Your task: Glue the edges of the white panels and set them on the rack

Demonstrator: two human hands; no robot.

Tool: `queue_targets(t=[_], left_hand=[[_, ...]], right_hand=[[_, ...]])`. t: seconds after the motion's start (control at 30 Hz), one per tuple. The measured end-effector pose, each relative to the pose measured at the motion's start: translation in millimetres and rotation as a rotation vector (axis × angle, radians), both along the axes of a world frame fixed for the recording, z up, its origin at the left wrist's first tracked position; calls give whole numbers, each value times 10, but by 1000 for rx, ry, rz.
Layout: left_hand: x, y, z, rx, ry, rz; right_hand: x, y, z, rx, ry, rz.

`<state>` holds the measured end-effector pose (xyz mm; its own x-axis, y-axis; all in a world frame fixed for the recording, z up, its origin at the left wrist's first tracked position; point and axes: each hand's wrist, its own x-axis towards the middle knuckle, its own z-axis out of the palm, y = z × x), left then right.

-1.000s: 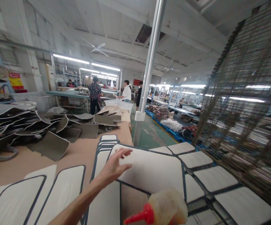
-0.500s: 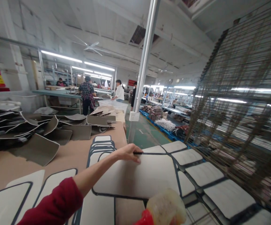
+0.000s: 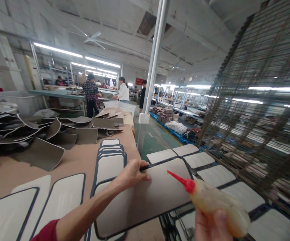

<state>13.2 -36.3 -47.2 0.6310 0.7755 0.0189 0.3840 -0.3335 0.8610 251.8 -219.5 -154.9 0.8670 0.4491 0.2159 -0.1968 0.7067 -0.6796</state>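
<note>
My left hand [image 3: 131, 174] is closed on the far edge of a large rounded panel [image 3: 145, 197] with a dark trim, holding it tilted up over the brown table [image 3: 79, 157]. My right hand [image 3: 211, 226] grips a soft clear glue bottle [image 3: 217, 202] at the lower right. Its red nozzle [image 3: 180, 179] points left, close over the right end of that panel. More white panels with dark borders [image 3: 64, 197] lie flat on the table around it.
A heap of grey curved panels [image 3: 34, 137] covers the table's far left. White panels [image 3: 200, 159] lie on a rack to the right, beside a tall wire drying rack [image 3: 260, 100]. A metal post [image 3: 152, 77] stands ahead. Three people [image 3: 92, 93] work at benches far behind.
My left hand reached forward, took hold of the panel's far edge and lifted it toward me. The glue bottle came up from the bottom edge, its nozzle now aimed at the panel.
</note>
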Motion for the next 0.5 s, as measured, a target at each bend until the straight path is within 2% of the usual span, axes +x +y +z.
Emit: queue_targets(t=[0.1, 0.2, 0.33, 0.4, 0.5], left_hand=[[27, -116, -26, 22, 24, 32], [14, -136, -24, 22, 9, 38], [-7, -134, -10, 33, -6, 39], [0, -142, -9, 33, -15, 37], [25, -154, -10, 48, -11, 25]], right_hand=[[-209, 198, 71, 49, 25, -127], [-443, 296, 190, -9, 34, -252], [-661, 358, 357, -97, 155, -343], [-687, 386, 341, -118, 175, -401], [-641, 401, 153, -85, 72, -368]])
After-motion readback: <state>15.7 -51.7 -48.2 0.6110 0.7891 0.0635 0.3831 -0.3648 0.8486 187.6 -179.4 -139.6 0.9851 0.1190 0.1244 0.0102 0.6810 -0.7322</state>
